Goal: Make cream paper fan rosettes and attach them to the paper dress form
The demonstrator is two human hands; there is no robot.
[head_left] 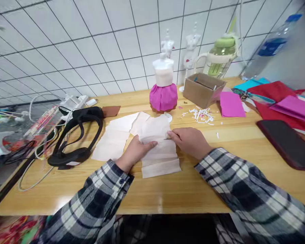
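Note:
A creased sheet of white crepe paper [159,154] lies in front of me, its upper part slightly raised. My left hand [138,150] grips its left edge, thumb on top and the other fingers partly hidden underneath. At the right edge, my right hand [189,139] is closed in a pinch. A small pale piece with a thin dark line shows at its fingertips, too small to name, against the paper. Behind the sheet stands a small dress form [164,73] with a white top and a gathered magenta skirt. More white paper [112,140] lies to the left.
Black headgear with straps [76,142] and cables lie left. A cardboard box [203,88], white paper scraps [203,115] and magenta paper [232,104] are at the back right. A phone [288,144] lies right. A green-lidded jug [220,56] and a bottle [271,47] stand near the wall.

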